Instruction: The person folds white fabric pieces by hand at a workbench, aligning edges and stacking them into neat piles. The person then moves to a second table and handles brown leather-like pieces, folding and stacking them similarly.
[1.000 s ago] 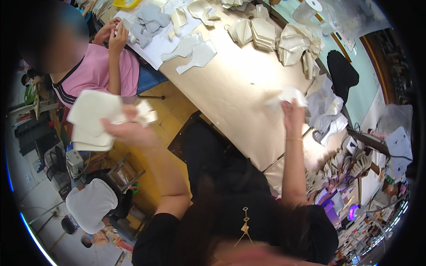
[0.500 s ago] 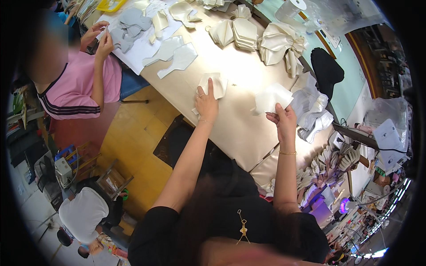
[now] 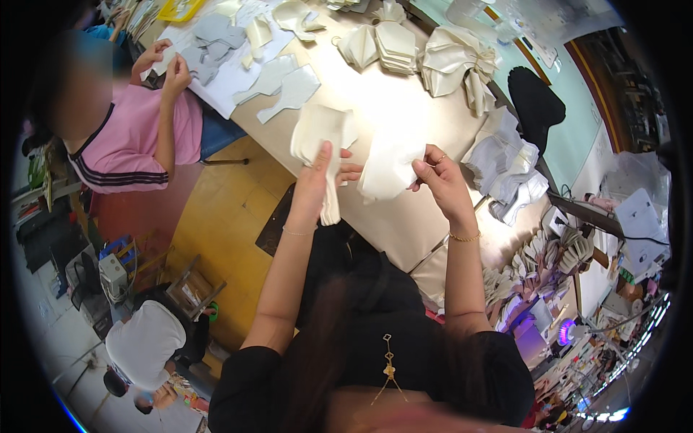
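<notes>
The left hand (image 3: 317,177) grips a small stack of cream cut pieces (image 3: 321,141) above the near edge of the pale desk (image 3: 404,224), while the right hand (image 3: 440,177) pinches one cream cut piece (image 3: 386,169) just beside it. Further back lie tied cream bundles (image 3: 451,58) and grey pieces (image 3: 278,83), where a person in pink (image 3: 133,137) sits, near a yellow tray (image 3: 179,9) at the far corner

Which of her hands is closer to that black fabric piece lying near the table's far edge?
Right. The right hand, holding a cream piece, is nearer the black fabric piece. The left hand is farther off, on the cream piece's other side.
</notes>
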